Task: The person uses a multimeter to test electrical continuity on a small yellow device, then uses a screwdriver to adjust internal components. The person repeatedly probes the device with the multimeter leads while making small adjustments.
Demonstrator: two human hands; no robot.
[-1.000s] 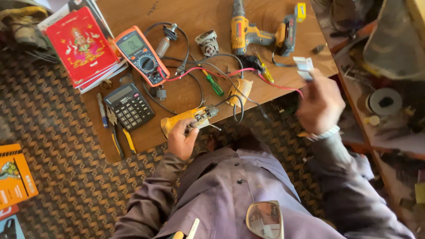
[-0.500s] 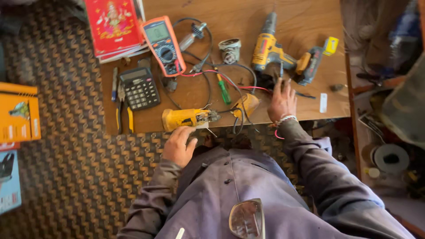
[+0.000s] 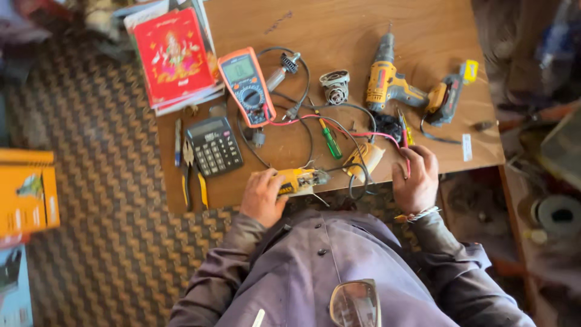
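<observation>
My left hand point(image 3: 262, 197) grips a yellow power tool body point(image 3: 298, 180) lying at the near edge of the wooden table point(image 3: 339, 24). My right hand point(image 3: 416, 177) rests on the table edge and pinches a red test probe point(image 3: 406, 148), whose red lead runs back to the orange multimeter point(image 3: 247, 86). Between the hands lie a yellow housing piece point(image 3: 365, 156) and black cables. A green screwdriver point(image 3: 330, 142) sits just beyond them.
A black calculator point(image 3: 213, 145), pliers point(image 3: 192, 175) and a red booklet point(image 3: 174, 56) lie at the table's left. A yellow cordless drill point(image 3: 387, 82), a second drill point(image 3: 449, 97), a motor armature point(image 3: 283, 69) and a round metal part point(image 3: 334, 86) lie farther back. Yellow boxes point(image 3: 27, 191) sit on patterned floor.
My right hand came down from the air at the right, reached over the cables, and now holds the red probe at the table edge. The left hand stayed on the yellow tool.
</observation>
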